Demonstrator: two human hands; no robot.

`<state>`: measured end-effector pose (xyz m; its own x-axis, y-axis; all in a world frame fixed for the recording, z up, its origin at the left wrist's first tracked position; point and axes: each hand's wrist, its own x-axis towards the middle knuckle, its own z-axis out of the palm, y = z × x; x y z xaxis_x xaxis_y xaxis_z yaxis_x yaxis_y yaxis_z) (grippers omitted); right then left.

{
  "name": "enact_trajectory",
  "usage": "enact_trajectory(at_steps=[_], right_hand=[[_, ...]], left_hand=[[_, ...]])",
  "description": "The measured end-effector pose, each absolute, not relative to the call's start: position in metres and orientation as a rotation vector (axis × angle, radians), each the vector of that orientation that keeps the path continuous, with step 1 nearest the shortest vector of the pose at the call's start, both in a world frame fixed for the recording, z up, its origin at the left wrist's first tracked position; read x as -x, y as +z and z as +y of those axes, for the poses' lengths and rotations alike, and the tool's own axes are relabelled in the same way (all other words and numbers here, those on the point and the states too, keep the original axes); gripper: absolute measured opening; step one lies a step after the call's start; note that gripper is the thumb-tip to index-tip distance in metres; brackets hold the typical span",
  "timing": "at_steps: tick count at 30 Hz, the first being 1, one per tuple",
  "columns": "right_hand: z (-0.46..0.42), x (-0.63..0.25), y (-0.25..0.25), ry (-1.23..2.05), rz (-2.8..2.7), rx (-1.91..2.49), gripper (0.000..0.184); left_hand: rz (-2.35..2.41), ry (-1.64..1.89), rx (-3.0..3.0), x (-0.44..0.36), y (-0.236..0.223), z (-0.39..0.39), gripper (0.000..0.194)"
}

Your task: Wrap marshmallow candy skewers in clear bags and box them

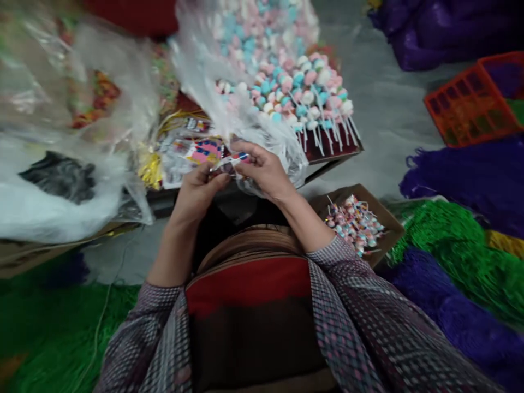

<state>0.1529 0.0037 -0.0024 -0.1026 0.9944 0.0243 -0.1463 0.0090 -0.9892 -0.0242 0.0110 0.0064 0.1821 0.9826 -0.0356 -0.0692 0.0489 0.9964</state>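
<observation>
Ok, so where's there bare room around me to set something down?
Bare grey floor shows between the table and the orange crate, beside purple strings. A smaller patch lies left, beside the green strings. Lollipops and plastic bags crowd the table near your left hand and right hand.

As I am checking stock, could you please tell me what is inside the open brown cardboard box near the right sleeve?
The open brown cardboard box holds a heap of small, multicoloured, lollipop-like pieces. The heap's surface hides the box's bottom and any lower layers.
</observation>
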Motion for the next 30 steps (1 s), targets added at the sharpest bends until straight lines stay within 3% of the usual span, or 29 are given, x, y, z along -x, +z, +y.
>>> enact_trajectory(at_steps=[6, 12, 17, 23, 30], right_hand=[[-0.008, -0.144, -0.008, 1.331, -1.001, 1.110, 0.037], [-0.012, -0.143, 0.000, 1.166, -0.999, 1.266, 0.035], [-0.015, -0.144, 0.004, 0.927, -1.125, 1.381, 0.038], [-0.008, -0.148, 0.006, 0.896, -1.191, 1.381, 0.044], [0.003, -0.149, 0.013, 0.854, -1.299, 1.329, 0.051]], left_hand=[[1.038, 0.974, -1.361, 0.031, 0.007, 0.002, 0.054], [1.034, 0.970, -1.276, 0.029, 0.003, 0.000, 0.040], [1.136, 0.977, -1.516, 0.032, 0.004, -0.001, 0.058], [1.012, 0.942, -1.482, 0.035, 0.002, 0.002, 0.032], [1.098, 1.035, -1.738, 0.034, -0.005, 0.013, 0.038]])
